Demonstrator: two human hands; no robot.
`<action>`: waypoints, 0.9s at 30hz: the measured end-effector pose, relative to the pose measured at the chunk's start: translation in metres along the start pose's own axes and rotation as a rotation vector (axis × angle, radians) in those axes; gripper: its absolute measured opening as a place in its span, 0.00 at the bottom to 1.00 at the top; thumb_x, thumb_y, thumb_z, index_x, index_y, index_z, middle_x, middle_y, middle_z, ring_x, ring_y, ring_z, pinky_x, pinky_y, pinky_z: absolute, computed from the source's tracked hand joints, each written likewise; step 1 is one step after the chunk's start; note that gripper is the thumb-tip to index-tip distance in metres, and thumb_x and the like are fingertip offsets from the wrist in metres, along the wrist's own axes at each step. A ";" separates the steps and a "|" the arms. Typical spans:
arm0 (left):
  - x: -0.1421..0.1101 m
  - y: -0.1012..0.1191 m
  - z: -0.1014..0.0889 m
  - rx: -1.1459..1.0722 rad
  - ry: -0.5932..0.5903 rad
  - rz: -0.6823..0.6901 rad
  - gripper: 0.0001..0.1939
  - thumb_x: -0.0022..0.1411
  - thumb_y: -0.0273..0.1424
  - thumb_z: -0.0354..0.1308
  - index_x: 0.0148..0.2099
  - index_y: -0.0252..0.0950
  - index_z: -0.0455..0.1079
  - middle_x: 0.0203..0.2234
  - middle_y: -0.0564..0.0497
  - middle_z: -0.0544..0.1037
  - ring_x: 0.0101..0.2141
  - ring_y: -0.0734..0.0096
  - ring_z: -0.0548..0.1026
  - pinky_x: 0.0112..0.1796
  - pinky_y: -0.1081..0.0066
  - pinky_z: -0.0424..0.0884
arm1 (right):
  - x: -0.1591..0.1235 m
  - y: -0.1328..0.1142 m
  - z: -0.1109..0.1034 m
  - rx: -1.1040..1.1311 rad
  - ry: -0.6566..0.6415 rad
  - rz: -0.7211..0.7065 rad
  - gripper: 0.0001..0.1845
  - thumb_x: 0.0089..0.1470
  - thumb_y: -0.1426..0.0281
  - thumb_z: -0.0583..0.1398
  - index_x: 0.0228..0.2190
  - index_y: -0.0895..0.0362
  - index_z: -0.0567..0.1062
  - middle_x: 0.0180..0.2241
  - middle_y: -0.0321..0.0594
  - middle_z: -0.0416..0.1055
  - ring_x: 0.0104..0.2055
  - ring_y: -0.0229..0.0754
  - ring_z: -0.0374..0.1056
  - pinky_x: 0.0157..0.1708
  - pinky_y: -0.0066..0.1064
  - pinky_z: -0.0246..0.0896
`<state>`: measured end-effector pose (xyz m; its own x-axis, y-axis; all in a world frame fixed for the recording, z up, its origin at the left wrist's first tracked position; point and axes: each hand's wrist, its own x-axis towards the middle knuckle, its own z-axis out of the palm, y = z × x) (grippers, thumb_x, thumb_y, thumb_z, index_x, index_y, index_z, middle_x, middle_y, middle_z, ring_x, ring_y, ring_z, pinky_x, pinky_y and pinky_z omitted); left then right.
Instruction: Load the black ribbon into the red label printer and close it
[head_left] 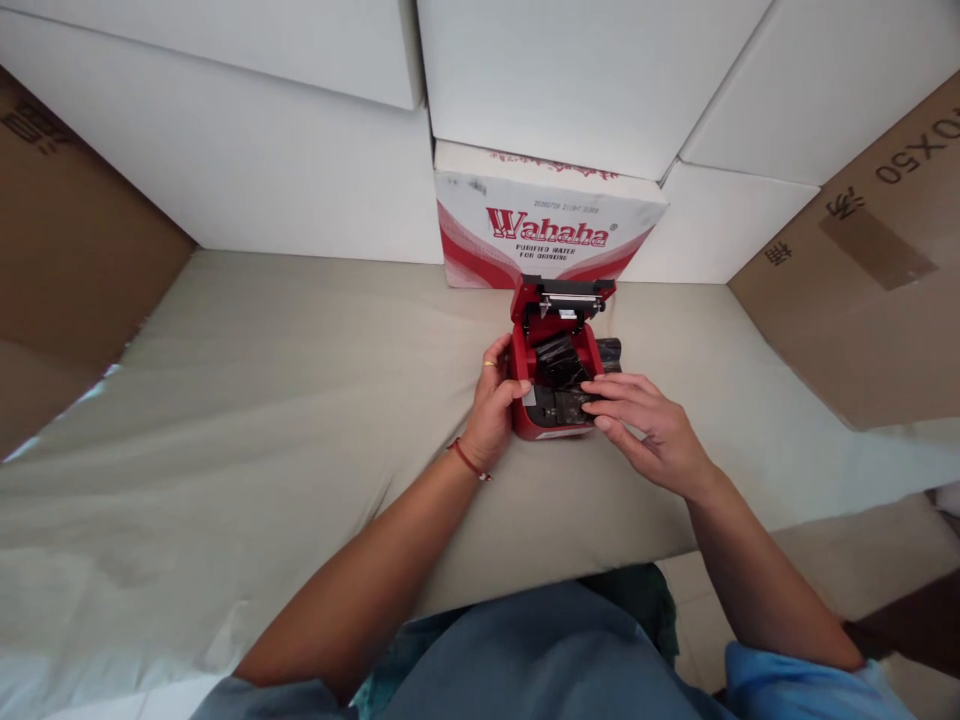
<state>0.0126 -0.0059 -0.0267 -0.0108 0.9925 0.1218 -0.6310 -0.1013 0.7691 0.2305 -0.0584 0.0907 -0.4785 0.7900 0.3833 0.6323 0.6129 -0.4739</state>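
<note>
A small red label printer (531, 432) sits on the cloth-covered surface, its lid (574, 300) raised and tilted back. Crumpled glossy black plastic (559, 360) lies in its open cavity, and more of it covers part of the front edge. My left hand (495, 405) holds the printer's left side, thumb over the front left rim. On the right, my right hand (645, 425) reaches in with fingers stretched and a little apart. Its fingertips touch the black plastic at the printer's front right. A dark piece (610, 354) sticks out beyond the printer's right wall.
A white and red Wahaha water carton (551, 225) stands right behind the raised lid. White boxes (300, 170) form a wall at the back. Brown cardboard boxes stand at the left (75, 260) and right (862, 290). The surface's front edge is close to my body.
</note>
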 end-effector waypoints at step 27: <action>0.006 0.003 -0.004 -0.005 0.023 -0.047 0.37 0.51 0.35 0.72 0.64 0.46 0.72 0.63 0.49 0.78 0.67 0.50 0.72 0.68 0.54 0.65 | 0.133 -0.005 0.021 -0.719 -0.641 0.166 0.24 0.76 0.73 0.49 0.58 0.56 0.81 0.62 0.54 0.79 0.52 0.56 0.81 0.39 0.42 0.68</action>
<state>0.0082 -0.0002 -0.0262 0.0013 0.9974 0.0717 -0.6350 -0.0546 0.7706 0.1511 0.0441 0.1276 -0.4561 0.8544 -0.2488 0.8406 0.5054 0.1948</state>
